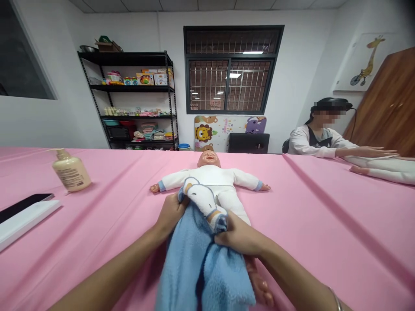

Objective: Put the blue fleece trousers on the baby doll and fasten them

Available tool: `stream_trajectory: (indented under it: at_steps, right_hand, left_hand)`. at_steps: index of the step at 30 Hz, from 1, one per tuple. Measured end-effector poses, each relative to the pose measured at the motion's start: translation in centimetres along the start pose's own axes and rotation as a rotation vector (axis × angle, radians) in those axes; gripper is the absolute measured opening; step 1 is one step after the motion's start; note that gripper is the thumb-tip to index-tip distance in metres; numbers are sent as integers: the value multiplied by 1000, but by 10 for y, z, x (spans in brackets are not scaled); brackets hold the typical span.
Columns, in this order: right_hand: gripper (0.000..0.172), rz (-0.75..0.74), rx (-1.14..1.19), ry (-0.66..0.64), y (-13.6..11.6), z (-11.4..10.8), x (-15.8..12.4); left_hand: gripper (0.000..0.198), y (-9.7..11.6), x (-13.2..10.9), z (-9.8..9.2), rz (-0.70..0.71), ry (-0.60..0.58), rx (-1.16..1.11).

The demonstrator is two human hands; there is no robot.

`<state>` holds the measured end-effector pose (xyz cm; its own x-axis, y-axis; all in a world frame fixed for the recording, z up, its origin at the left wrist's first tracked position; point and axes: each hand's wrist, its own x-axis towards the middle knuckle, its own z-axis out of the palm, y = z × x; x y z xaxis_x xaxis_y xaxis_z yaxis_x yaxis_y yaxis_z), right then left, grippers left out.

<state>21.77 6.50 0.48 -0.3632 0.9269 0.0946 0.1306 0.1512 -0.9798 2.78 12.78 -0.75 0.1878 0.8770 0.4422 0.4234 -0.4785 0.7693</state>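
A doll (210, 176) in white clothes with blue cuffs lies on its back with its arms spread. Over its lower body I hold up a fluffy blue cloth (191, 242) with a white cartoon animal on its upper part. My left hand (172, 212) is closed on the cloth's upper left edge. On the other side, my right hand (240, 234) pinches it near the dark blue tip of the animal figure. The cloth hangs toward me in two folds and hides one of the doll's legs. A bare foot shows below my right wrist.
Pink cloth (324, 224) covers the table. On the left stand a pump bottle (73, 172), a dark phone (26, 205) and a white flat box (29, 222). At the far right a person (319, 134) reaches toward another white-clothed doll (385, 168). Shelves (136, 86) stand behind.
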Motion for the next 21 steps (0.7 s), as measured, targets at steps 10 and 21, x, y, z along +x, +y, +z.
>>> stream_trajectory:
  at_steps: [10, 21]
  right_hand:
    - [37, -213, -142, 71, 3, 8, 5]
    - [57, -268, -170, 34, 15, 3, 17]
  left_hand:
    - [47, 1, 10, 2, -165, -155, -430]
    - [22, -1, 7, 14, -90, -59, -296]
